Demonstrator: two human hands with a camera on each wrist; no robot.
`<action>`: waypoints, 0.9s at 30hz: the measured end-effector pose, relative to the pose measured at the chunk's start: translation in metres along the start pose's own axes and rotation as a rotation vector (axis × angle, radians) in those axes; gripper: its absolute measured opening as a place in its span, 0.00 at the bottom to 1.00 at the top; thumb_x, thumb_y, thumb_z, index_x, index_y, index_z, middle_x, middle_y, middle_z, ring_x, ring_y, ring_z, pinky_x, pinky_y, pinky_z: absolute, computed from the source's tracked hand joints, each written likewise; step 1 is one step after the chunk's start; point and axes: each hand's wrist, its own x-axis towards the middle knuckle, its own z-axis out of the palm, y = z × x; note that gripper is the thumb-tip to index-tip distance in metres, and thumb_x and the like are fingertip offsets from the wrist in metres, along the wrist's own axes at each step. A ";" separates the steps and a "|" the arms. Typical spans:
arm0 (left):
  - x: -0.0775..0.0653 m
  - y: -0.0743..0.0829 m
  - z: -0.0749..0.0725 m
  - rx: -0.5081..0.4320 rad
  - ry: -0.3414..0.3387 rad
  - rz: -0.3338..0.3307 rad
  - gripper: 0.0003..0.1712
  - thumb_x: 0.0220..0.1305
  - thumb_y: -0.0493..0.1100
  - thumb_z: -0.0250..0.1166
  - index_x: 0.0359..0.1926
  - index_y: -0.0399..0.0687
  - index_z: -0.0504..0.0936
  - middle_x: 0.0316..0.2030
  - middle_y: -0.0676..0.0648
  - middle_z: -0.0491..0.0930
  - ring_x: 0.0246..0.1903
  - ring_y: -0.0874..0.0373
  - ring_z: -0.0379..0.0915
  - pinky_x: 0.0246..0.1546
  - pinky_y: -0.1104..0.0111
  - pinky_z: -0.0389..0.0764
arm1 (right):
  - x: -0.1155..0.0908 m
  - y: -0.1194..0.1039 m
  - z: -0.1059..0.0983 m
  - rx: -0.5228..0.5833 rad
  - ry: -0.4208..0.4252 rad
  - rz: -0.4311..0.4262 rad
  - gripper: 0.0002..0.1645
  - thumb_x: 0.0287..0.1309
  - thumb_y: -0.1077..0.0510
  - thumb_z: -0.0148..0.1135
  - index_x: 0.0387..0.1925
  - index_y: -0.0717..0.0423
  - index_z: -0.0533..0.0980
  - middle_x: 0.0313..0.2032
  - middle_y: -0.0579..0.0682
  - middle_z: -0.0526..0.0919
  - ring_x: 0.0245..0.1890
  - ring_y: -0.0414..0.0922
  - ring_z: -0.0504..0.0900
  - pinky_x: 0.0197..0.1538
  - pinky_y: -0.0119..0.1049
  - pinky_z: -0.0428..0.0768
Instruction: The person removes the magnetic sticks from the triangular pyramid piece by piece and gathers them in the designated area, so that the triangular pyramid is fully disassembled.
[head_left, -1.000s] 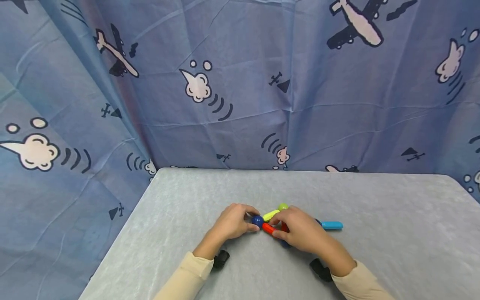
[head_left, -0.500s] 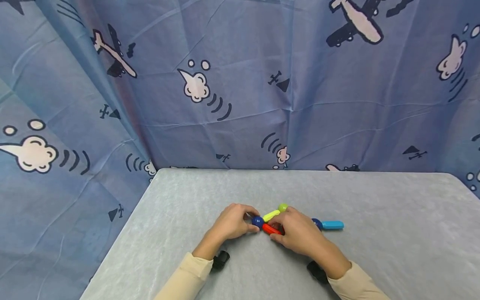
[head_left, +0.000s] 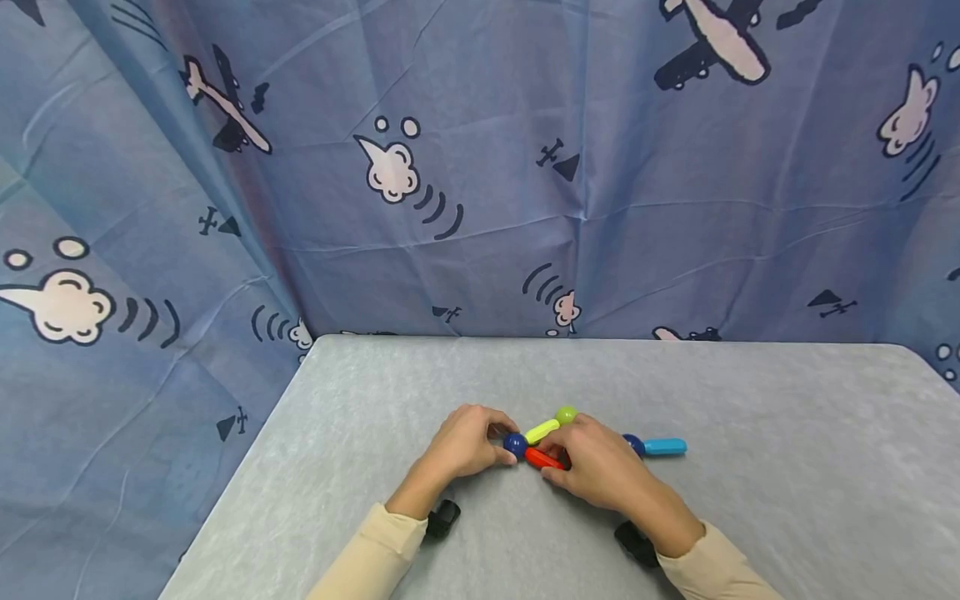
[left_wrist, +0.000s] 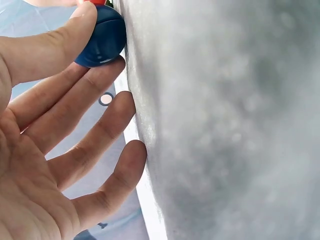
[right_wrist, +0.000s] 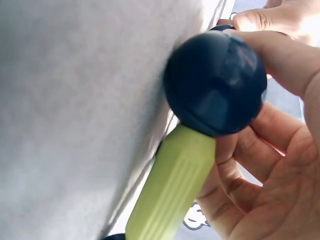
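The left hand (head_left: 467,442) pinches a blue ball (head_left: 515,445) on the worktop (head_left: 787,433), its lower fingers loose; the right hand (head_left: 596,462) pinches the adjoining red stick (head_left: 544,459). Compared with a second ago, more of the far ball (head_left: 634,445) shows; the red joint appears seated.

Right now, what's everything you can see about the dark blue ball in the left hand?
The dark blue ball looks smooth and shiny, like plastic, with a thin line across it. The left hand pinches it close to the pale table. A red stick and a yellow stick seem to meet its right side, spreading apart like a V.
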 end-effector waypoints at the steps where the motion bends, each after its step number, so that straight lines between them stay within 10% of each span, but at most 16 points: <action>1: 0.000 0.000 0.000 0.000 0.002 -0.002 0.17 0.47 0.47 0.80 0.41 0.54 0.89 0.37 0.55 0.88 0.38 0.64 0.82 0.41 0.71 0.78 | 0.000 0.000 0.000 0.001 0.000 -0.001 0.11 0.45 0.52 0.80 0.33 0.46 0.86 0.24 0.35 0.76 0.32 0.36 0.70 0.35 0.33 0.73; 27: 0.001 0.003 0.000 0.053 -0.019 -0.052 0.12 0.54 0.45 0.76 0.42 0.54 0.90 0.35 0.56 0.89 0.38 0.64 0.81 0.47 0.65 0.76 | 0.002 0.001 0.001 0.002 0.018 -0.057 0.11 0.47 0.53 0.78 0.34 0.49 0.86 0.25 0.36 0.78 0.33 0.37 0.70 0.37 0.34 0.73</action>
